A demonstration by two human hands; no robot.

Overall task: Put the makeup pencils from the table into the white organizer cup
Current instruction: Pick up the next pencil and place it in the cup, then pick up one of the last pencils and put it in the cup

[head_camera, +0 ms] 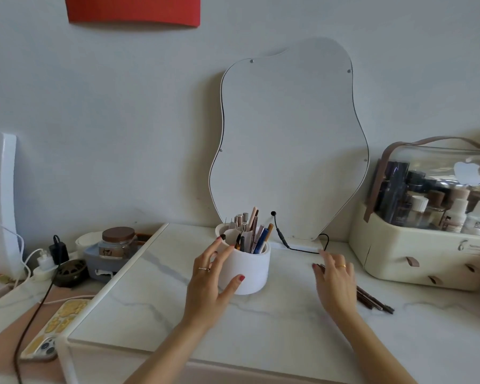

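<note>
Far left, a phone (pixel 49 332) in a yellow patterned case lies face down on a lower brown surface, with a dark cable (pixel 32 322) running past it. Behind it sit a white power strip (pixel 43 268) with plugs and a glass jar (pixel 119 243) with a brown lid.

On the white marbled table (pixel 261 322), the left hand (pixel 209 275) wraps loosely around the left side of the white organizer cup (pixel 247 268), thumb on its front and fingers spread by the rim; the hand is not clenched. The cup stands upright, already full of pencils and brushes (pixel 251 234), just in front of a wavy-edged mirror (pixel 288 139) leaning on the wall.

To the right, the right hand (pixel 336 281) hovers flat, palm down and fingers relaxed, over the makeup pencils (pixel 372 299). These dark brown pencils lie together on the table, their ends showing past the hand; I cannot tell whether the fingers touch them.

Far right stands a cream cosmetics case (pixel 427 245) with a clear lid, bottles inside.
</note>
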